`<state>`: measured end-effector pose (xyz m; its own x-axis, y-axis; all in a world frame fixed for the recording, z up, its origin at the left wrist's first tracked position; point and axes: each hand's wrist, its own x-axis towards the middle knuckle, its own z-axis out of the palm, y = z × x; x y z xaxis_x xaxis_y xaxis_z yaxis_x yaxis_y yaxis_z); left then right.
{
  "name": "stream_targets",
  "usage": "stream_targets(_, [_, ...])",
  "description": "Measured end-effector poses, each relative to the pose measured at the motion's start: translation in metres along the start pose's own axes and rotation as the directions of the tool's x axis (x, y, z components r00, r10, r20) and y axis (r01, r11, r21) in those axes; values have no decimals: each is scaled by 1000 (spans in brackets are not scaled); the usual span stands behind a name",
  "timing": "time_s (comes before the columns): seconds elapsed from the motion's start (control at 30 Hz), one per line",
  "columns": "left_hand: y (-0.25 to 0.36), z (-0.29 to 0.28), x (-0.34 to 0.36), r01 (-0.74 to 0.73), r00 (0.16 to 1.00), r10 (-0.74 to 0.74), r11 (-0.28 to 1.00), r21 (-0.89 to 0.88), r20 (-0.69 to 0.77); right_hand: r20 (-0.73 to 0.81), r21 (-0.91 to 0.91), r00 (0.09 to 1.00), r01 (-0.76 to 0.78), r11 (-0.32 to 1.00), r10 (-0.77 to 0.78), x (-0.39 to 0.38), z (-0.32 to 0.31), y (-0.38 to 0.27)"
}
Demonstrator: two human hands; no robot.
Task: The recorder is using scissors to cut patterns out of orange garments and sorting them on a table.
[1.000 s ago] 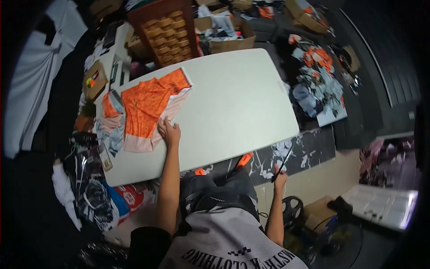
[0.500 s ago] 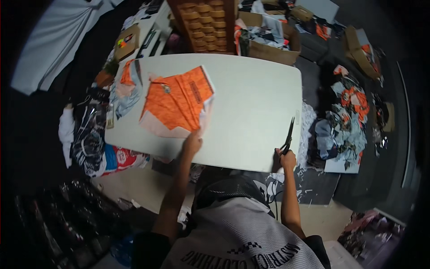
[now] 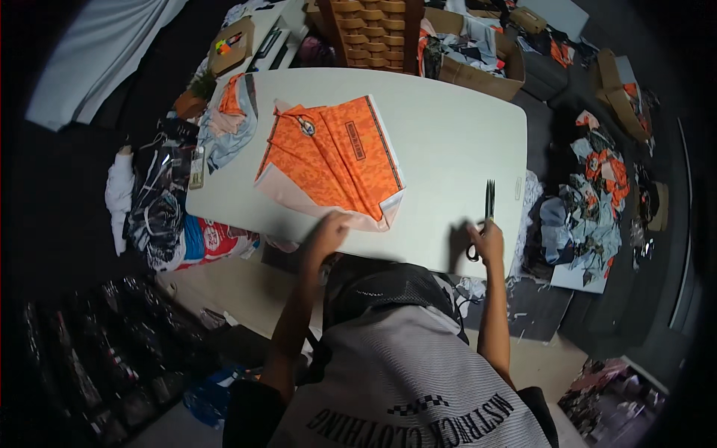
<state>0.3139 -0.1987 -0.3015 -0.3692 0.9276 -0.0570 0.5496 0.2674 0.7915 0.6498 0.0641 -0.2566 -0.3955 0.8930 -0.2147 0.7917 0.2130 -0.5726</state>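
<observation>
An orange patterned fabric piece with pale pink sections and a small round emblem lies on the white table. My left hand is at its lower pink edge, fingers bent and blurred; whether they grip it I cannot tell. At the table's right, my right hand holds black scissors with the blades pointing away from me. A crumpled pile of pale blue and orange fabric rests on the table's left end.
Beyond the table stand a woven-panel wooden piece and a cardboard box of cloth. A large scrap heap lies at the right. Wrapped bundles and a white roll are at the left.
The orange fabric has shifted rightward, toward the table's middle, and spread out. My right hand has raised the scissors from beside the table to over its right end. My view has turned.
</observation>
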Motion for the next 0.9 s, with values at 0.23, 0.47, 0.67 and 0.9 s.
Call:
stream_targets(0.23, [-140,-130,30,-70,945,120,983,171,-306,108,209,860,470,857,-498,25,143,-140])
stream_targets(0.47, [-194,-165,27,-5,985,76,913,409,-157,340,-190,937,155,970,-83,15,174,-124])
stream_targets(0.67, [-199,-189,11,86,995,-71,960,268,-65,167,-282,986,50,958,-2,-8,130,-70])
stream_targets(0.9, [-201,-182,24,148,985,-96,900,411,-145,62,-128,995,87,988,-79,-2,119,-90])
